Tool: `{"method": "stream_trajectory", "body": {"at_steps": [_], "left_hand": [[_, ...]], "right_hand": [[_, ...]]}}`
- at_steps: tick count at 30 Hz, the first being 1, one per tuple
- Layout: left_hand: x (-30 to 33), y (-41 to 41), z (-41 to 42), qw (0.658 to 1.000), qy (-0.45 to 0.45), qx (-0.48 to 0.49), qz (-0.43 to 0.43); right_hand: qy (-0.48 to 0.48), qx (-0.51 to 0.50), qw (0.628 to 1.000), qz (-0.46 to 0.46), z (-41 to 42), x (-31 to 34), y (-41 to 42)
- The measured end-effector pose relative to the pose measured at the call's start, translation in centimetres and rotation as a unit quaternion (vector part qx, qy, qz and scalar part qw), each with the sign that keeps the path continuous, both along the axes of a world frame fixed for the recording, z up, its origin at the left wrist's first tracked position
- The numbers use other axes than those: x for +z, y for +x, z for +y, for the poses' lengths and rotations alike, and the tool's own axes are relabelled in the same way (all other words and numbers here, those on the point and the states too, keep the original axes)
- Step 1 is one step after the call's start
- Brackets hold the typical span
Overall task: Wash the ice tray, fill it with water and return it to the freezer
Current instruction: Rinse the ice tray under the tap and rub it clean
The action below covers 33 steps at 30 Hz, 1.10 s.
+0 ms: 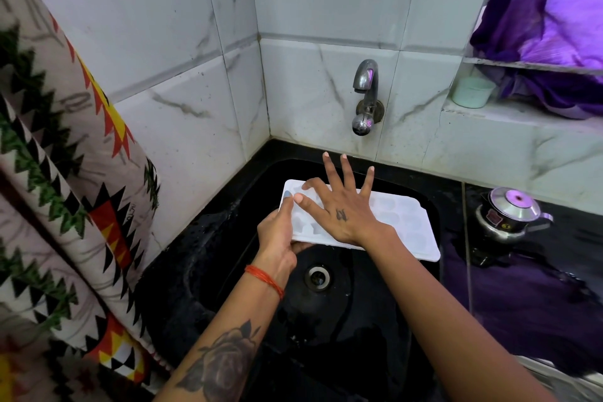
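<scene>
Over the black sink (202, 271), the left hand (277, 238) grips the white tray's (401, 225) left end, thumb on top; the right hand (342, 206) lies flat on it, fingers spread wide; beyond, the tap (367, 91) on the wall

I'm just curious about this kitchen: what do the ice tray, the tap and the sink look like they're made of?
Ice tray: probably plastic, white, matte and slightly translucent, with moulded cells.
Tap: metal, likely chromed or steel, shiny with reflections.
Sink: glossy black, maybe stone or composite; the look leaves it open. Its drain ring looks metal.
</scene>
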<state>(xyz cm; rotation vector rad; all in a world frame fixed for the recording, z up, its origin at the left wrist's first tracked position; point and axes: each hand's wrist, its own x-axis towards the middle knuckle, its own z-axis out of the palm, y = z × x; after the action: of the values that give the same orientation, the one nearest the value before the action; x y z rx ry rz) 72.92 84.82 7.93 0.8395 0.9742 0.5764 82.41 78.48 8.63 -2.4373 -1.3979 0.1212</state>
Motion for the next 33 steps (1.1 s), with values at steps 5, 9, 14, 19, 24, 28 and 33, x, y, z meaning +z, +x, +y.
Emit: {"method": "stream_trajectory", "body": {"at_steps": [5, 9, 14, 19, 24, 28, 33], "left_hand": [[0.03, 0.08, -0.10, 1.000, 0.005, -0.009, -0.001], [0.02, 0.08, -0.17, 1.000, 0.002, -0.007, 0.000], [0.01, 0.05, -0.21, 1.000, -0.002, -0.006, 0.000], [-0.11, 0.09, -0.18, 1.000, -0.007, -0.011, 0.003], [-0.20, 0.07, -0.05, 1.000, -0.006, -0.010, 0.005], [-0.28, -0.03, 0.06, 1.000, -0.011, -0.008, 0.005], [-0.63, -0.07, 0.15, 1.000, -0.016, -0.003, 0.004]], "right_hand": [[-0.039, 0.005, 0.999, 0.007, 0.51, -0.15, -0.33], [-0.056, 0.009, 0.998, 0.003, 0.49, -0.10, -0.41], [-0.081, 0.008, 0.992, -0.100, 0.48, -0.34, 0.04], [-0.080, 0.014, 0.985, -0.155, 0.74, -0.54, -0.11], [-0.080, 0.008, 0.996, -0.027, 0.67, -0.05, -0.61], [-0.081, 0.007, 0.996, 0.037, 0.54, 0.17, -0.57], [-0.105, 0.020, 0.992, -0.062, 0.31, 0.27, -0.05]]}}
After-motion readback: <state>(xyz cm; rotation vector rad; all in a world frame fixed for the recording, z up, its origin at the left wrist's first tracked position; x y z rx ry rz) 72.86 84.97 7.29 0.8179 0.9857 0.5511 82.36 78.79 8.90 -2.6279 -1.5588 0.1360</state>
